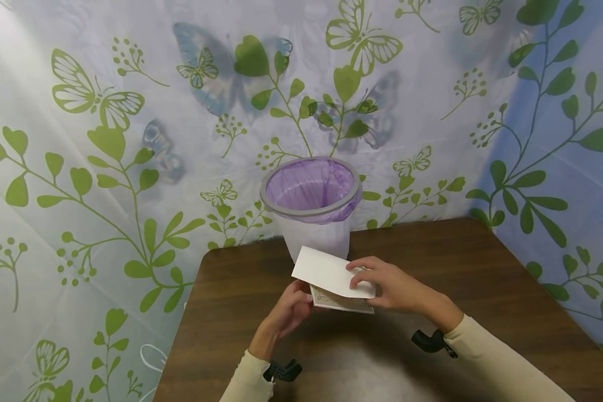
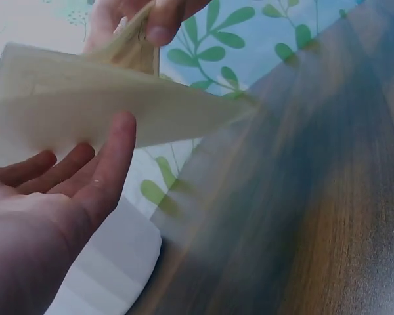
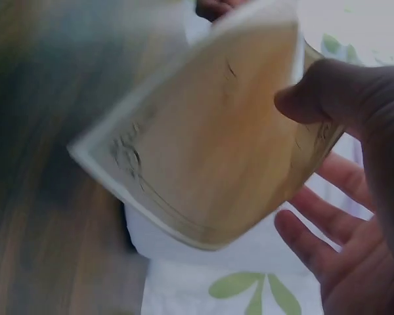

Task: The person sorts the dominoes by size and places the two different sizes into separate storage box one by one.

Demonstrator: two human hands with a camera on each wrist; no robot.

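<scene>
Both hands hold a folded card (image 1: 326, 271) low over the table, in front of the bin. Its outside is plain white; the inner face is cream with ornate line corners, seen in the right wrist view on the card (image 3: 184, 157). My left hand (image 1: 288, 312) grips the lower panel at its left edge, fingers spread beneath it in the left wrist view. At the right side, my right hand (image 1: 394, 287) pinches the upper panel, thumb inside and fingers on the outer face. The panels stand partly apart, and the upper one bends.
A white bin (image 1: 314, 237) with a grey rim and a purple liner (image 1: 311, 187) stands at the back of the brown wooden table (image 1: 422, 251). Behind hangs a curtain (image 1: 191, 151) printed with leaves and butterflies. Each wrist carries a black camera mount (image 1: 283, 370).
</scene>
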